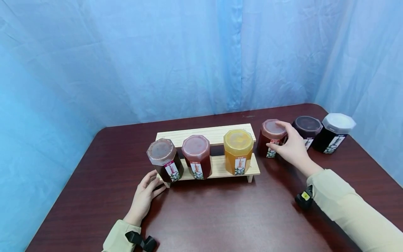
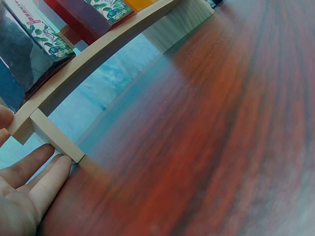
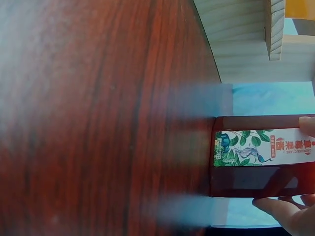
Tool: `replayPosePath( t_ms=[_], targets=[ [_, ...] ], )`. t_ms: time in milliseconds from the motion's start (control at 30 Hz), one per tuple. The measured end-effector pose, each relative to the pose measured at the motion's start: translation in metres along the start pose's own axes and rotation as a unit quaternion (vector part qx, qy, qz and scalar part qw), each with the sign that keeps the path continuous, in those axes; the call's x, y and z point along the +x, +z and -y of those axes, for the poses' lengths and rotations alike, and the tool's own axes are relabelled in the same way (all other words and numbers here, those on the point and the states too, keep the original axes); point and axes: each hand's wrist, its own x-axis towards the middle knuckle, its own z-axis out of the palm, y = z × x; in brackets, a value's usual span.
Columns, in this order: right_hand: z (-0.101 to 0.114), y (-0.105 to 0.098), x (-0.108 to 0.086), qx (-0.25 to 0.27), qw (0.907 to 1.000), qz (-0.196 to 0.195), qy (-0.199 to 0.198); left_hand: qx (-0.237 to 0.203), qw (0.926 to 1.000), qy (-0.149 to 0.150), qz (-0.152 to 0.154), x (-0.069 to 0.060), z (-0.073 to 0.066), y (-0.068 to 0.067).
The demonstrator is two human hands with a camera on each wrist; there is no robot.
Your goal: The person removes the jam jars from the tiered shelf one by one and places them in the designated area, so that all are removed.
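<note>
My right hand (image 1: pixel 294 147) grips a red jam jar (image 3: pixel 256 182) with a white lid, thumb on one side and fingers on the other. This jar is upright, at or very near the tabletop, just right of a two-step wooden rack (image 1: pixel 217 162). My left hand (image 1: pixel 145 196) touches the rack's left end with fairly straight fingers (image 2: pixel 51 182) beside its leg (image 2: pixel 56 135). On the lower step stand a dark jar (image 1: pixel 166 159), another red jar (image 1: pixel 197 157) and a yellow jar (image 1: pixel 238 152).
Right of the gripped jar stand a dark purple jar (image 1: pixel 306 127) and a nearly black jar (image 1: pixel 335 133) with a white lid. The rack's upper step (image 1: pixel 204 133) is behind the row of jars. Blue curtains (image 1: pixel 170 63) hang around the brown table (image 1: pixel 220 217).
</note>
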Motion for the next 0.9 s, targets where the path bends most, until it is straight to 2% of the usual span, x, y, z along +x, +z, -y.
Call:
replayPosePath(
  t_ms=[300, 900],
  targets=[
    [-0.003, 0.0004, 0.0011, -0.006, 0.9999, 0.008, -0.01, 0.0, 1.0, -0.002, -0.002, -0.0009, -0.0004, 0.0006],
    [-0.0014, -0.0046, -0.0015, -0.007, 0.9992, 0.038, 0.012, -0.009, 1.0, 0.0, -0.005, 0.0009, 0.0015, -0.0006]
  ],
)
